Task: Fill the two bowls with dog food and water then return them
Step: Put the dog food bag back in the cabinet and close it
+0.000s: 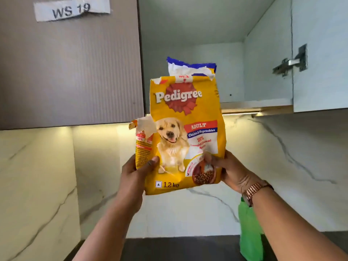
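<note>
We've got the Pedigree dog food bag (185,132) upright, top torn open, raised before the open wall cabinet (235,53). Left hand (134,178) and right hand (228,171) fingers clamp its bottom corners.

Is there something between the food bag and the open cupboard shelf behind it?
Nothing visible. Both hands, left hand and right hand, hold the food bag in front of the open cupboard, whose shelf looks bare. The bowls are out of view.
</note>
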